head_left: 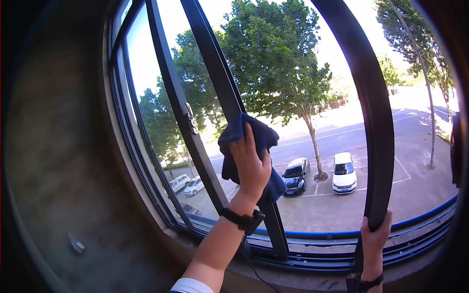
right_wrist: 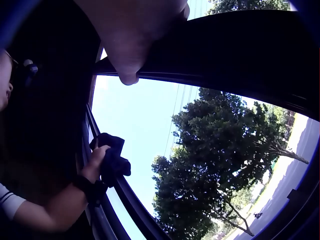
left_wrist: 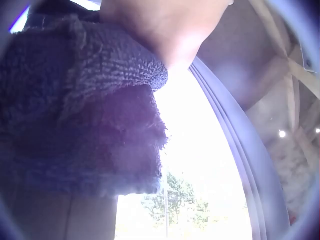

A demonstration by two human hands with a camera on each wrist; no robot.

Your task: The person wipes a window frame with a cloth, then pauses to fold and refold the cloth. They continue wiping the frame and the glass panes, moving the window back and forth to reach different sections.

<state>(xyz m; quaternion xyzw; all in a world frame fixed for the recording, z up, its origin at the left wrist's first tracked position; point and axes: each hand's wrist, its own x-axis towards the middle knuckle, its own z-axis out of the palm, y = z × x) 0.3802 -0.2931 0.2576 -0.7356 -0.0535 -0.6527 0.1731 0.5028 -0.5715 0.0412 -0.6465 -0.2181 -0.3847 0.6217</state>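
A dark blue terry cloth [head_left: 267, 188] is draped over a dark upright bar [head_left: 215, 58] of the window frame. My left hand [head_left: 250, 168] holds the cloth round this bar, the index finger pointing up along it. Close up in the left wrist view, the cloth [left_wrist: 85, 100] shows its looped pile and frayed edge, with part of the hand [left_wrist: 160, 25] above it. At the right, my right hand [head_left: 375, 237] grips the lower part of a thick dark sash upright [head_left: 378, 136]. The right wrist view shows its thumb side [right_wrist: 135, 50] against the dark sash [right_wrist: 225, 50].
A metal latch [head_left: 191, 118] sits on the bar left of the cloth. Window tracks [head_left: 317, 261] run along the sill below. A thin cable [head_left: 259, 273] hangs by the left wrist. Outside are a tree [head_left: 278, 58] and parked cars [head_left: 344, 173].
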